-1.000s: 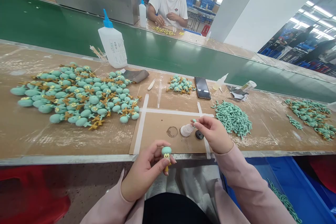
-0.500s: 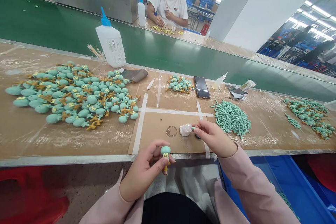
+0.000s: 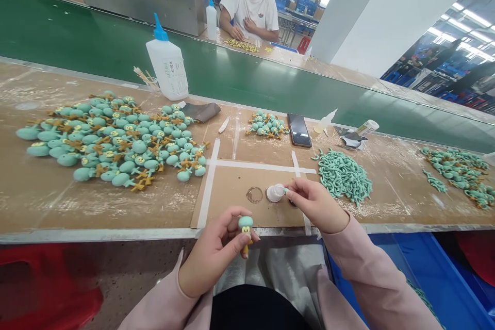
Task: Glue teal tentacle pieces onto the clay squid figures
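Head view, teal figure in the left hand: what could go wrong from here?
The left hand holds the teal figure close to the bench's metal front edge, so a slip might drop it off the bench. The right hand pinches a small teal piece right beside the small clear cup, so it could knock the cup over or lose the piece.

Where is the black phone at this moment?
In the head view, the phone lies right of the small pile of teal figures, beyond the taped square.
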{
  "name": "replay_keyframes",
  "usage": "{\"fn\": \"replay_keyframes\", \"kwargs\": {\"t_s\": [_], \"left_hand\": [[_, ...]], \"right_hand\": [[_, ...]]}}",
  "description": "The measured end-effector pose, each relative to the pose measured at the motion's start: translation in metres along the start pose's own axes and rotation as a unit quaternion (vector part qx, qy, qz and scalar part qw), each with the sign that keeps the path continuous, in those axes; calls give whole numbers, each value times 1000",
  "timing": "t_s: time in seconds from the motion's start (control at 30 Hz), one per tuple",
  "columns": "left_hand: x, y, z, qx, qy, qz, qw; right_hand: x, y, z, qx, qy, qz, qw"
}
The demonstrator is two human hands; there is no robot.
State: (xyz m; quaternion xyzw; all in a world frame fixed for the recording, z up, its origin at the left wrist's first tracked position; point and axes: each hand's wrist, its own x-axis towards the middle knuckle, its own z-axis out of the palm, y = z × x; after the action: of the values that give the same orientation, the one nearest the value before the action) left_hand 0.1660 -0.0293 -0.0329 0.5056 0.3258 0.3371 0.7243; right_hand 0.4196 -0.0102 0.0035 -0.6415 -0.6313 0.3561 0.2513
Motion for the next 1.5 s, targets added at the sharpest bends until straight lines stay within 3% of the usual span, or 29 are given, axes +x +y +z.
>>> {"fn": "replay_keyframes", "kwargs": {"t_s": [0.5,0.67,0.77,0.9,1.03,1.3,1.5], "left_hand": [[-3,-1,1,-13,26,21,999],[-6,2,7,-50,51,29,997],[-8,5,14,-81,59,39,994],[-7,8,26,-109,46,56,991],[-5,13,38,-111,52,72,990],[-1,18,58,-107,62,77,989],[2,15,64,-104,68,81,989]], "right_hand": [[-4,-4,-1,14,24,-12,1000],[-18,-11,-5,70,61,-31,995],[-37,-20,3,181,84,-50,979],[-62,-32,29,390,48,-43,919],[-73,-41,45,480,39,-12,876],[-81,-44,40,521,63,-7,851],[-84,-43,38,483,92,-41,870]]}}
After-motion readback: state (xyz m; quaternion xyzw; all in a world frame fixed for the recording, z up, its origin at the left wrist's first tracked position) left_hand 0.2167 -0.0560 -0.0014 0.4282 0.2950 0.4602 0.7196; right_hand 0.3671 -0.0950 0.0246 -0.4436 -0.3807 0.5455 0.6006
